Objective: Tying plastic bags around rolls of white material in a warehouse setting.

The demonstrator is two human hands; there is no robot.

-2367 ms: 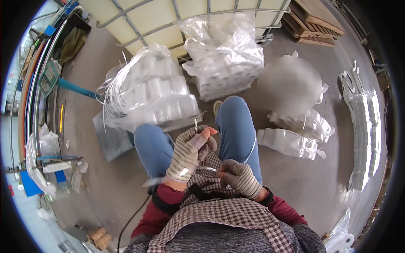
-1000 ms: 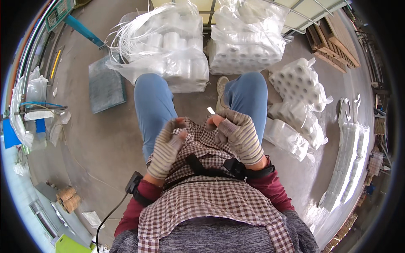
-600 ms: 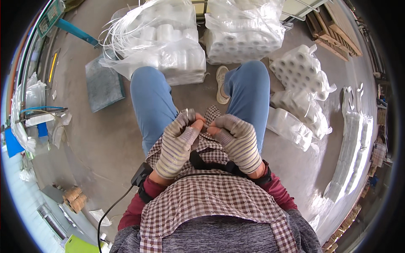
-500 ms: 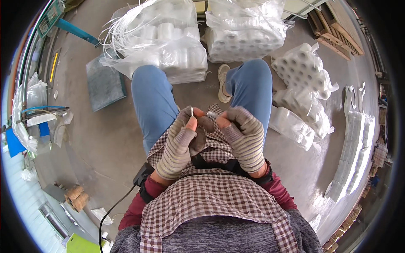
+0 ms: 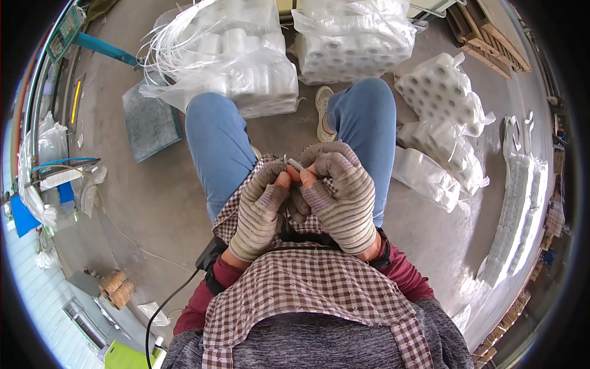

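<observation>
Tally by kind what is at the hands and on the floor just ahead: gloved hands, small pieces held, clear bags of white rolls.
Gloved hands: 2, left hand and right hand
Small metal piece pinched between them: 1
Clear bags of white rolls: 5
Total: 8

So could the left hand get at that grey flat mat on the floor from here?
Probably yes: the grey mat lies open on the floor beside the left knee, nothing covering it, though the left hand is pinching a small white piece.

Gloved hands: two, left hand [image 5: 261, 212] and right hand [image 5: 341, 194]
Small white piece [image 5: 295, 164] between the fingers: one
Clear bags of white rolls: five
Shoes [image 5: 324, 114] showing: one
</observation>
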